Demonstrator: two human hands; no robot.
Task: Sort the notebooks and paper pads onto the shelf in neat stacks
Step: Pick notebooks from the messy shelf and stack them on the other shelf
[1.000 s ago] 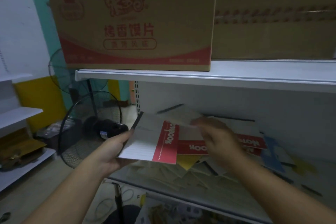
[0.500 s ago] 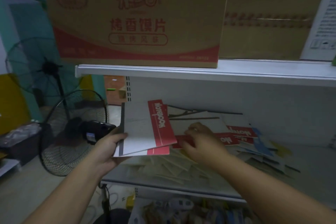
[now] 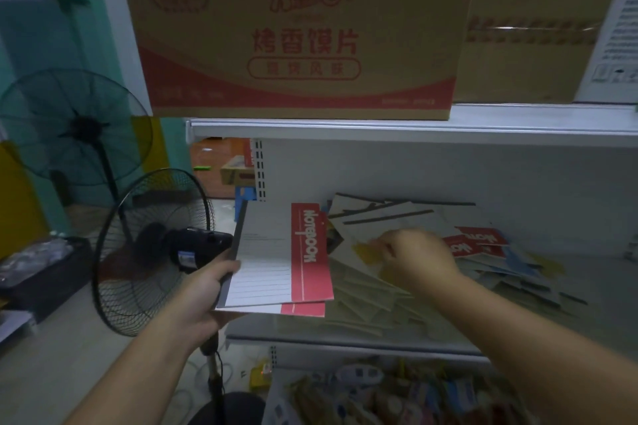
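Head view: a white metal shelf unit (image 3: pixel 414 129) fills the right of the frame. On its upper board stands a large brown cardboard box with red printing (image 3: pixel 297 28), and just beside it on the right a plain brown taped cardboard box (image 3: pixel 524 28). Two black wire-guard pedestal fans (image 3: pixel 152 252) stand on the floor to the left of the unit.

On the lower shelf board (image 3: pixel 604 304) lies a loose pile of notebooks and paper pads (image 3: pixel 414 214). The items overlap and fan out, with their long axes at differing angles. The dark spine strips of the uppermost grey-white pads slant from lower left to upper right. The red-banded notebooks at the right of the pile lie with their lettering inverted.

Two white notebooks with red bands (image 3: pixel 276 259) are held stacked over the left end of the lower shelf board.
- Long axis: front to back, pointing away from the person.
- Dark spine: left edge. Red band: right edge, lettering running from far end to near end.
- The lower notebook is slightly skewed and shows along the near edge.

The left hand (image 3: pixel 200 300) has its grip closed on the near left corner of this pair, thumb on the top cover.

The right hand (image 3: pixel 417 255) rests on a yellow-marked pad (image 3: pixel 366 252) in the pile, fingers bent down onto it. Whether this grip has hold of the pad cannot be told.
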